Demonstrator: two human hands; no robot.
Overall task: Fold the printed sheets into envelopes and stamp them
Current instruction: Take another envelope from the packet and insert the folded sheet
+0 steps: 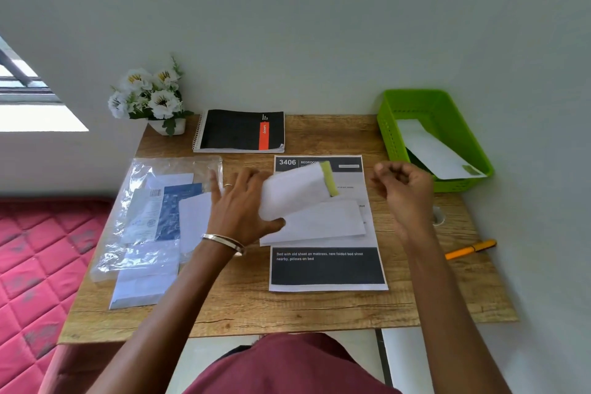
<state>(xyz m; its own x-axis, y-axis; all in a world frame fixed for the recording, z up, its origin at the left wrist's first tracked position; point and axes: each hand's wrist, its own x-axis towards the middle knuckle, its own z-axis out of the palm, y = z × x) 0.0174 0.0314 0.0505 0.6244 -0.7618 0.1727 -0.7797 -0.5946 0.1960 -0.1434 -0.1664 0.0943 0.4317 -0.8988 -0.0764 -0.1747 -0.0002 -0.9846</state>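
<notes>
My left hand (240,205) holds a white envelope (295,190) with a yellow-green strip at its far end, lifted above the table and blurred. Beneath it lies a folded white sheet (323,222) on top of a printed sheet (327,269) headed "3406". My right hand (404,192) hovers to the right of the envelope with its fingers curled and nothing in it. A clear plastic packet (153,211) with more envelopes and papers lies at the left. A green basket (447,125) at the back right holds one white envelope (438,153).
A black spiral notebook (241,131) and a pot of white flowers (153,99) stand at the back of the wooden table (256,310). An orange pen (470,249) lies at the right edge. A red mattress (38,259) is at the left.
</notes>
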